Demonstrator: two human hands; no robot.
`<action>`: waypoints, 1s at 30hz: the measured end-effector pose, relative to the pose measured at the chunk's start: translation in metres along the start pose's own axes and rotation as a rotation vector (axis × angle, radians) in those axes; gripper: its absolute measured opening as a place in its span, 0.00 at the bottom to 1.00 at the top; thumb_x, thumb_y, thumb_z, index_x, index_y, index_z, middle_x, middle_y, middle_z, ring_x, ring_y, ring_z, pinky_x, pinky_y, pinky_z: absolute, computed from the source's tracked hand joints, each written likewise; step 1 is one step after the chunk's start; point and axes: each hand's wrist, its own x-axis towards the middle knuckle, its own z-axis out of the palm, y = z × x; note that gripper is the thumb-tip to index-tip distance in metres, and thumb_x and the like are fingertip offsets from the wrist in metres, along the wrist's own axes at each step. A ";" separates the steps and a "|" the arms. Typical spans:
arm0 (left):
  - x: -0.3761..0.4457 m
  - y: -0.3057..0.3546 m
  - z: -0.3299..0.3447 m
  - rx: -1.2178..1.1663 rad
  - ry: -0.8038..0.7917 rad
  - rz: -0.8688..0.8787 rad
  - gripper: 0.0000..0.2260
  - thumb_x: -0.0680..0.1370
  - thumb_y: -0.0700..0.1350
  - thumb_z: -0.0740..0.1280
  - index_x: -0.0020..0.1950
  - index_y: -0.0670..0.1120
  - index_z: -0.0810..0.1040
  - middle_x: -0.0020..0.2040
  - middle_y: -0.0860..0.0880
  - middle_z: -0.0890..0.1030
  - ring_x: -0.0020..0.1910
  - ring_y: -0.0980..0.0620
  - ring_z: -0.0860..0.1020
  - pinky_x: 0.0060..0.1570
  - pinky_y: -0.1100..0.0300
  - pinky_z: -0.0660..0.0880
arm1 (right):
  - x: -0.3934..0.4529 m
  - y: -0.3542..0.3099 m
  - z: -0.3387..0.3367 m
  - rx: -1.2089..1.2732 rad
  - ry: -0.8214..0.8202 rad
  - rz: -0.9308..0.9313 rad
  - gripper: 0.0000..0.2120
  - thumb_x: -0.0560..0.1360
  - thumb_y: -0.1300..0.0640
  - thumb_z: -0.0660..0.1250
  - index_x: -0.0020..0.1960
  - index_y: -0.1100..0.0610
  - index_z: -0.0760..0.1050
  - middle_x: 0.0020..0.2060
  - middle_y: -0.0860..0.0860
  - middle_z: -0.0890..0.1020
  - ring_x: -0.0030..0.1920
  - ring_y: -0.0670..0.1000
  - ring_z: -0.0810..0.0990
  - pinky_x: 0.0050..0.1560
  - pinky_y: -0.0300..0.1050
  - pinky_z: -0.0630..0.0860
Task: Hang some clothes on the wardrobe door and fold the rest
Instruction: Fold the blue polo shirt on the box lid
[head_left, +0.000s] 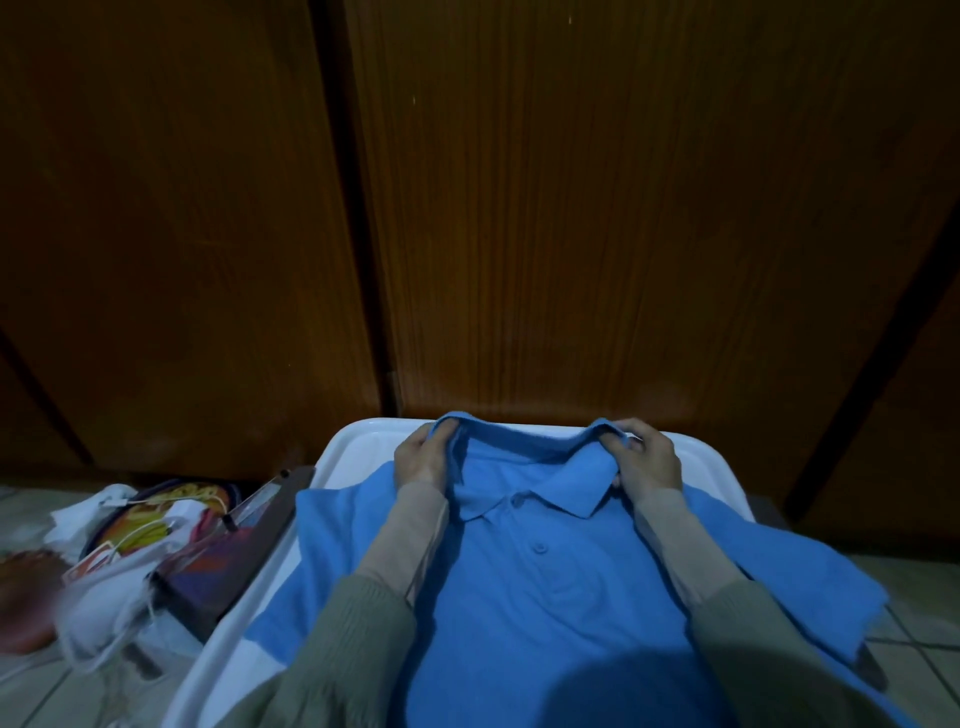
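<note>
Blue polo shirt (545, 597) spread front-up over white tub (358, 441), lower centre of frame. Left hand (418, 460) and right hand (647, 457): fingers clamped on collar ends. Wardrobe door (597, 208) behind.

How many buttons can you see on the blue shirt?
2 on the blue polo shirt: one button just under the collar, another button lower down the placket. More might hide in the shadow below.

Polo shirt (545, 597): plain sky blue, matching blue buttons. Worktop (358, 441): white. Wardrobe door (597, 208): reddish-brown wood grain, vertical streaks. Sleeves (400, 530): beige cuffs, olive ribbed knit above. Floor tiles (914, 623): pale grey-green.
</note>
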 end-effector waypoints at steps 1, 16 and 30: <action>0.000 0.001 -0.001 -0.014 0.010 -0.016 0.06 0.78 0.43 0.64 0.49 0.41 0.76 0.38 0.47 0.74 0.44 0.46 0.72 0.35 0.75 0.69 | 0.002 0.001 -0.001 -0.029 -0.002 0.017 0.02 0.77 0.60 0.64 0.47 0.56 0.76 0.40 0.57 0.79 0.38 0.54 0.78 0.39 0.42 0.76; 0.009 -0.003 -0.014 -0.330 -0.132 -0.329 0.07 0.69 0.47 0.65 0.34 0.44 0.76 0.37 0.44 0.80 0.38 0.44 0.78 0.45 0.55 0.75 | 0.002 -0.008 -0.011 0.501 -0.307 0.499 0.10 0.78 0.60 0.58 0.58 0.61 0.70 0.40 0.57 0.77 0.35 0.53 0.75 0.28 0.41 0.73; -0.003 0.004 -0.013 -0.471 -0.149 -0.308 0.13 0.81 0.42 0.58 0.40 0.39 0.75 0.28 0.45 0.80 0.41 0.44 0.75 0.42 0.57 0.71 | -0.004 -0.012 -0.020 0.705 -0.443 0.526 0.10 0.76 0.52 0.62 0.45 0.58 0.76 0.39 0.57 0.83 0.44 0.57 0.79 0.44 0.52 0.78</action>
